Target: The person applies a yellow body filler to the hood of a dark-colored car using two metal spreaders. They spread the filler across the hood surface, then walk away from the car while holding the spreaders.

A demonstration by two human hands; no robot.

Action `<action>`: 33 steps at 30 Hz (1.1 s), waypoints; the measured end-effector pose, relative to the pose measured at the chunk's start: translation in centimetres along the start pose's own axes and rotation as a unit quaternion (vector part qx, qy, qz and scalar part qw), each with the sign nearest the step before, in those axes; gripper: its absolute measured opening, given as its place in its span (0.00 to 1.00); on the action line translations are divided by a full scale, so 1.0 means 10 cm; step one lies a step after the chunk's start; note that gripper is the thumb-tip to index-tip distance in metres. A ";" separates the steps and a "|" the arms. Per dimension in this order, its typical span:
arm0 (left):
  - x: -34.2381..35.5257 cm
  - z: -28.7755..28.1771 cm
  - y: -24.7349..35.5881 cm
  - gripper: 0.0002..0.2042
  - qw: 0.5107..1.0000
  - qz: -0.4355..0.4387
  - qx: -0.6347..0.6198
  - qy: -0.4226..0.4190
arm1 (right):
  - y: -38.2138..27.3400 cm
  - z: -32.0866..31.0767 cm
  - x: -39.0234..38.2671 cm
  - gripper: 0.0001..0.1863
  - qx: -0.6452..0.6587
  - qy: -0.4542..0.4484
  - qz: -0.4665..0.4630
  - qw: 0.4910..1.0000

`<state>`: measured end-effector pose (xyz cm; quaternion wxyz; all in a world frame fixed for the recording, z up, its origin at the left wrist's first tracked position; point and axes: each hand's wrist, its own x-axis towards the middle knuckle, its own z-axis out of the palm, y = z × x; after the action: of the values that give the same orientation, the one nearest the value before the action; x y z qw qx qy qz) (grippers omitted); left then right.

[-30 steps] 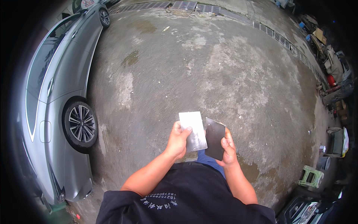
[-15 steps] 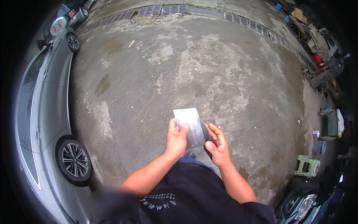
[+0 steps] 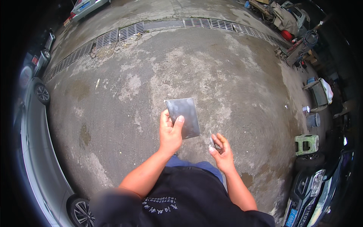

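My left hand [image 3: 170, 135] holds a flat, grey, roughly rectangular plate [image 3: 186, 109] by its left side, thumb lying on its upper face and fingers underneath. Dull, smeared patches mark that face. To the right and a little nearer me, my right hand [image 3: 224, 156] is closed, pinching a thin flat piece [image 3: 211, 140] between thumb and fingers. That piece is seen almost edge-on, so its kind cannot be made out. A gap separates it from the plate. Both hands are above the concrete ground in front of my body.
A grey car [image 3: 41, 151] stands along the left. Drain grates [image 3: 196, 23] cross the far ground. On the right are a green stool [image 3: 306, 145], a bucket [image 3: 313, 120], a dark vehicle's front [image 3: 308, 193] and piled equipment [image 3: 298, 51]. Another car [image 3: 87, 9] is at the far left.
My right hand has drawn away from the plate, its thin piece now apart from it. The plate looks darker and turned slightly. My view has swung right.
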<state>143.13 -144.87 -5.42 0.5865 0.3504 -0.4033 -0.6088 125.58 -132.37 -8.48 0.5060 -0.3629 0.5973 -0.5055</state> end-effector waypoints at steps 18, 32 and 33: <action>0.92 2.08 -0.83 0.21 0.983 -0.088 0.038 -0.154 | -1.00 -1.93 1.00 0.31 -0.350 0.171 -0.217 0.895; 1.04 3.37 -1.29 0.25 0.920 0.169 -0.066 -0.346 | -1.32 -2.28 1.06 0.28 -0.117 0.161 -0.109 0.974; 1.05 3.41 -1.32 0.25 0.911 0.186 -0.078 -0.361 | -1.35 -2.36 1.16 0.27 -0.123 0.184 -0.110 0.969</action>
<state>106.08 -152.81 -2.16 0.5292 -0.0215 -0.5964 -0.6032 98.95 -140.83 1.30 0.2805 -0.3865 0.6940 -0.5388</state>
